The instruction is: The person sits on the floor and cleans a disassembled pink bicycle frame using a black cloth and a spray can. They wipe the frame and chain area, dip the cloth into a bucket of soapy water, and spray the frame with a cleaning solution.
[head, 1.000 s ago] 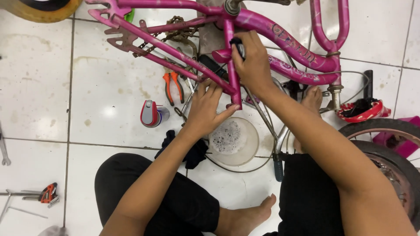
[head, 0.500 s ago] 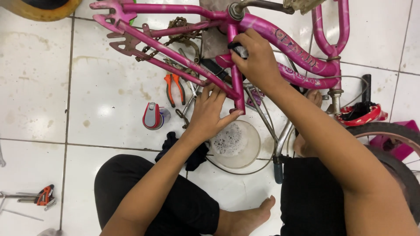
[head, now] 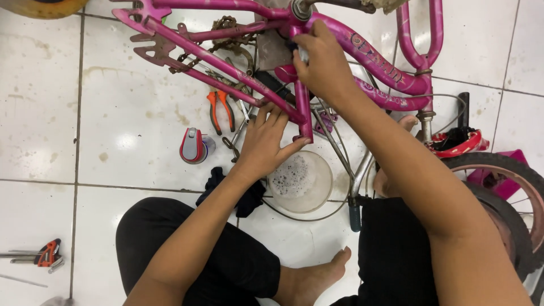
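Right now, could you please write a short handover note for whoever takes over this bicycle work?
Left hand: open, steadying the pink bicycle frame at a lower tube.
Right hand: closed on a small item I cannot identify, pressed to the frame's upright tube.
Beside you on the tile floor: bowl of soapy water, orange-handled pliers, dark cloth.
Done: frame laid down, tools out.
Left: cannot tell how far the work has got.

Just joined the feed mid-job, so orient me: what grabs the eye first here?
The bright pink metal bicycle frame lies across the top of the white tiled floor. The right hand grips near its upper joint while the left hand rests against a lower tube. Just below sits a clear round bowl of soapy water.
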